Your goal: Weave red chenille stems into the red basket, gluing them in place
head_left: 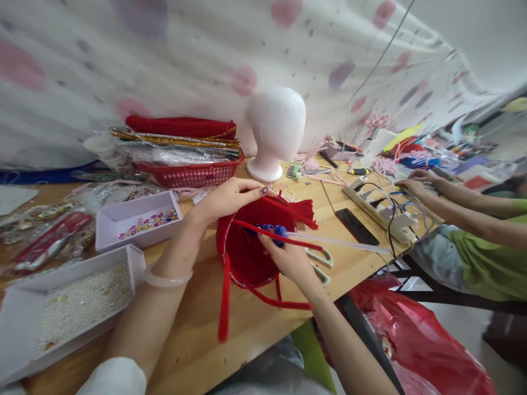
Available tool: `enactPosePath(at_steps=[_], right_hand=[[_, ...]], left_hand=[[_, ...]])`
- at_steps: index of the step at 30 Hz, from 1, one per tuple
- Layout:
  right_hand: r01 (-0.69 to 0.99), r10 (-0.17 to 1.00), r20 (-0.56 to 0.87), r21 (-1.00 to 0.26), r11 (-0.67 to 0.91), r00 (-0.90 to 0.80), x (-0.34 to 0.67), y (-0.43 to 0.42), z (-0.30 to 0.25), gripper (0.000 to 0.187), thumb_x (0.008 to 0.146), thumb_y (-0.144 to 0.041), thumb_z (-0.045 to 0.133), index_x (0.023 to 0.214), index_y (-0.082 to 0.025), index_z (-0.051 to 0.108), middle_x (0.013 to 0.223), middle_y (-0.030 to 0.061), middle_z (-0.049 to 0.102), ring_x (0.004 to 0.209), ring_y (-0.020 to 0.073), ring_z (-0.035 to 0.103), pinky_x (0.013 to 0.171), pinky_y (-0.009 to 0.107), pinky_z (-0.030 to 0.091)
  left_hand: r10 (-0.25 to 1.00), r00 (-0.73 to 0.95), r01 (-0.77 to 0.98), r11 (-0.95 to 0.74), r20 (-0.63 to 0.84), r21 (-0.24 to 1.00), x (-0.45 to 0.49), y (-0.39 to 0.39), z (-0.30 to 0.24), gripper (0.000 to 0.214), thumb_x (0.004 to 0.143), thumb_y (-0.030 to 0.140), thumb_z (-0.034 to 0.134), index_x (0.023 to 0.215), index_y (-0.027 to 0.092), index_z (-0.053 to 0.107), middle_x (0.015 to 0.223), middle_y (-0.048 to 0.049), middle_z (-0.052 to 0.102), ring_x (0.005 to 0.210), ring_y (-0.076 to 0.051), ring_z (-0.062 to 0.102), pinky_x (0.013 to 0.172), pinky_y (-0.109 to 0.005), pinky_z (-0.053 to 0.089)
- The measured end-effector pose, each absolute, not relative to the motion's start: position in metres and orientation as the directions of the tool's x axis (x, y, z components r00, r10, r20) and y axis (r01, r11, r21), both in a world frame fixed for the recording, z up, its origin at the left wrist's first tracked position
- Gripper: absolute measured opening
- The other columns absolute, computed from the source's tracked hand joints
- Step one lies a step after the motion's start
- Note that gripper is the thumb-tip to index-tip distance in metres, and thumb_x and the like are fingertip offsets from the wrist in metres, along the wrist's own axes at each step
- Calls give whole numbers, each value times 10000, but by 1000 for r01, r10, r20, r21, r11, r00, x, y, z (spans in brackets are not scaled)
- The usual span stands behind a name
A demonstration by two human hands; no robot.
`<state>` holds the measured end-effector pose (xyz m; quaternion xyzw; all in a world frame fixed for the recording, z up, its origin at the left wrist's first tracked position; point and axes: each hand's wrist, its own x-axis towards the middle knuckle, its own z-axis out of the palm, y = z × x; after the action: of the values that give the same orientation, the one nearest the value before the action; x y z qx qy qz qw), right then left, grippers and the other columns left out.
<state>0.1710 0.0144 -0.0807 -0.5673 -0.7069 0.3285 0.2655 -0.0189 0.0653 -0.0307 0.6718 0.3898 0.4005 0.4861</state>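
Note:
A round, bowl-like red cap [249, 258] with a whitish edge lies tilted on the table, its hollow side facing me. Several fuzzy red stems [223, 299] stick out from its rim. My left hand [230, 195] grips the cap's far rim, thumb and fingers closed together on it. Inside the hollow, my right hand [288, 258] is wrapped round a blue hot glue gun [274, 231], from which a long clear glue stick [349, 243] runs to the right. The gun's tip is hidden inside the cap. Pale-handled scissors [325, 257] lie partly behind my right hand.
A white foam head [278, 129] stands at the back beside a red basket [189, 174] of stems. Trays of gems [138, 236] and pearls [138, 274] sit left. Right are a dark phone [356, 226], a power strip [381, 211] with cables and a co-worker's hands [418, 185].

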Motion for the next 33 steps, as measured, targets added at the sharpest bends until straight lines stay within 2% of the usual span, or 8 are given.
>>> enactPosePath(at_steps=[8,15,25,29,33], right_hand=[[652,978,-39,-751,108,-207,164,18,-91,423,874,-603,507,659,-239,492,615,-2,623,582,176,584,531,275,397],[634,977,23,-757,155,-211,163,18,-93,421,890,-580,500,644,-239,483,600,-8,604,551,168,557,535,285,386],[591,980,45,-792,153,-193,163,20,-95,355,876,-543,545,704,-234,573,698,4,666,603,169,581,559,281,434],[621,976,9,-770,147,-219,164,21,-97,382,879,-553,537,669,-234,551,642,2,638,565,166,559,547,284,419],[602,971,16,-783,160,-237,166,20,-96,386,886,-575,516,712,-237,585,662,3,639,599,172,579,553,281,423]], left_hand=[[914,365,249,-282,180,927,-13,61,-30,398,900,464,574,1100,158,734,1071,-74,753,1019,-230,673,953,-361,497],[909,376,247,-284,179,926,-9,61,-30,398,912,454,565,1093,141,730,1105,-87,744,1056,-236,666,988,-370,481],[908,376,246,-292,186,924,-6,59,-25,320,920,386,575,1069,152,736,1146,-73,735,1099,-210,654,1000,-329,468],[904,391,245,-285,174,927,-5,58,-24,340,926,400,575,1109,157,725,1175,-74,725,1116,-208,653,986,-311,470],[902,392,261,-295,179,919,-5,58,-23,331,924,403,584,1087,156,731,1160,-68,731,1112,-196,656,979,-287,468]])
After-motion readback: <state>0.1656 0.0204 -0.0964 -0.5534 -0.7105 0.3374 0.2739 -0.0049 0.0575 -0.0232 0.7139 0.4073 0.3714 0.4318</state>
